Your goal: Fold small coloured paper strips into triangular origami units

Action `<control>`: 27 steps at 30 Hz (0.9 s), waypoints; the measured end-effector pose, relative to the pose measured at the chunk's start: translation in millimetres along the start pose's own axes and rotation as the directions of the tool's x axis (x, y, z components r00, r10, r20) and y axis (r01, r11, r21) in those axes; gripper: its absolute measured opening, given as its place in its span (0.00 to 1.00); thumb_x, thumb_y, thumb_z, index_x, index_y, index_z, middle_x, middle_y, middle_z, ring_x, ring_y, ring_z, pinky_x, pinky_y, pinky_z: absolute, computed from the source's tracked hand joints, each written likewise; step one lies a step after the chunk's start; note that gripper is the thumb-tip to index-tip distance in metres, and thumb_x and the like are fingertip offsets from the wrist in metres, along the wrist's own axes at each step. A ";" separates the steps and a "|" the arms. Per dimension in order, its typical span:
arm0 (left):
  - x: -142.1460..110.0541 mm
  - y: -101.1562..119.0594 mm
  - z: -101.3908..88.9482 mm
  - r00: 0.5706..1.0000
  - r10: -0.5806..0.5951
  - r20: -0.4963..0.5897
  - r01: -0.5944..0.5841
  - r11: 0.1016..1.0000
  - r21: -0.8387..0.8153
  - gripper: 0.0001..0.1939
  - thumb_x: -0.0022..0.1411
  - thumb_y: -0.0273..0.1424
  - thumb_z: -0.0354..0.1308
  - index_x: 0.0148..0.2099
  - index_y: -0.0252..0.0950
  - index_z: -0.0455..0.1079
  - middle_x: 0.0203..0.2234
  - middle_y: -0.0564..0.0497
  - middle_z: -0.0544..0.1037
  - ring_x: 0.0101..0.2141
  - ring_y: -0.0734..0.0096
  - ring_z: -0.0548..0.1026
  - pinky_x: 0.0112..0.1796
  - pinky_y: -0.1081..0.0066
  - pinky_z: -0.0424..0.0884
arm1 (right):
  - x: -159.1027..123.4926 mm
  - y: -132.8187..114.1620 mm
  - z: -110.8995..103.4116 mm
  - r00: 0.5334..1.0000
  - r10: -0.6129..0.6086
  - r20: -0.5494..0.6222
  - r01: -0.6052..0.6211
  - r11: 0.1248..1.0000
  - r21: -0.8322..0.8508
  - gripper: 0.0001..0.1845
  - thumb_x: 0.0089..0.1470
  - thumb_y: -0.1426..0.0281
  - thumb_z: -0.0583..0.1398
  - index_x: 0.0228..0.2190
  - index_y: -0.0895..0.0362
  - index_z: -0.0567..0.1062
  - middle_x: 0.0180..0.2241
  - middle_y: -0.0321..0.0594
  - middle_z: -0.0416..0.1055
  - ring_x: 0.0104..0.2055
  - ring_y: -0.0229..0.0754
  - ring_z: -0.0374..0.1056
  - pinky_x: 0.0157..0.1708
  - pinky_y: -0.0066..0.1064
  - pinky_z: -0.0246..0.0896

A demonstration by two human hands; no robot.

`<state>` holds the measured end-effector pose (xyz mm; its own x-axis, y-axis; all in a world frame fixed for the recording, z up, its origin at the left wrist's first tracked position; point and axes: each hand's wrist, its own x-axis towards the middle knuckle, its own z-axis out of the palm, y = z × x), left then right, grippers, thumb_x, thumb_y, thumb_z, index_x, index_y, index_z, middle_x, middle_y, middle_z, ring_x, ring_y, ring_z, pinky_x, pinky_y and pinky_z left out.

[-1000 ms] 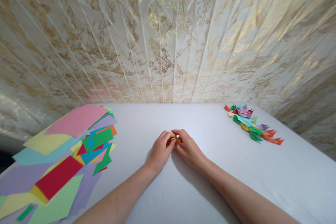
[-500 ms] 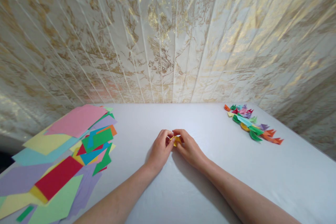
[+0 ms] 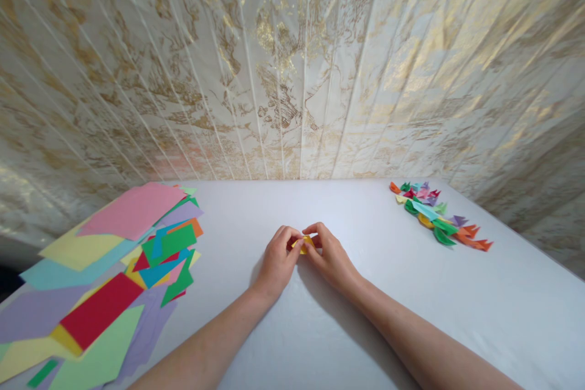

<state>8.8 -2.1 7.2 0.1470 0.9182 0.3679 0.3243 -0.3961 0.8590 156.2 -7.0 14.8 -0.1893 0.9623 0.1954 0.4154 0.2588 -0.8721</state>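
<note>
Between my two hands is a small folded piece of yellow paper (image 3: pixel 303 245), just above the white table (image 3: pixel 292 329). My left hand (image 3: pixel 280 259) pinches its left side between thumb and fingers. On the other side my right hand (image 3: pixel 329 256) grips it, the thumb pressed against the paper and the index finger arched over the top. The fingers cover much of the paper, so its exact folded shape cannot be made out.
Coloured paper sheets lie spread on the left, among them a pink sheet (image 3: pixel 137 210), a red piece (image 3: pixel 101 311) and a green piece (image 3: pixel 172 244). At the back right sit several small folded paper figures (image 3: pixel 427 210). A gold-patterned curtain (image 3: pixel 283 73) hangs behind the table.
My right hand's index finger has lifted and arched a little more, and the yellow paper has shifted slightly between my fingers. Both arms stay in nearly the same place.
</note>
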 end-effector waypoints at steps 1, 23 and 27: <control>0.0 -0.1 0.1 1.000 0.005 -0.005 -0.005 1.000 0.003 0.04 0.63 0.25 0.53 0.35 0.38 0.66 0.32 0.53 0.71 0.35 0.71 0.70 0.37 0.71 0.67 | 0.1 -0.5 -0.2 1.000 0.011 -0.008 -0.011 1.000 0.005 0.07 0.59 0.66 0.54 0.40 0.54 0.65 0.32 0.38 0.73 0.34 0.41 0.70 0.34 0.32 0.64; -4.8 2.2 -0.5 0.987 0.163 -0.015 -0.153 0.953 0.262 0.04 0.66 0.27 0.51 0.43 0.39 0.66 0.37 0.51 0.72 0.39 0.69 0.72 0.41 0.69 0.69 | 0.2 3.3 -3.7 0.976 -0.201 -0.080 0.189 0.972 -0.136 0.05 0.59 0.70 0.52 0.32 0.54 0.68 0.32 0.37 0.68 0.33 0.40 0.65 0.34 0.31 0.62; -4.2 4.2 -2.0 0.986 0.164 -0.008 -0.154 0.944 0.293 0.04 0.66 0.27 0.51 0.41 0.38 0.67 0.36 0.51 0.73 0.39 0.68 0.72 0.40 0.69 0.69 | 0.1 4.6 -3.2 0.976 -0.211 -0.061 0.197 0.964 -0.177 0.05 0.59 0.71 0.52 0.33 0.54 0.67 0.33 0.37 0.67 0.33 0.39 0.65 0.34 0.31 0.61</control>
<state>7.7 -7.6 10.0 0.1907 0.8408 0.5066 0.5571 -0.5176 0.6494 160.9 -5.5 12.2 -0.2178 0.8894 0.4019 0.5205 0.4542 -0.7231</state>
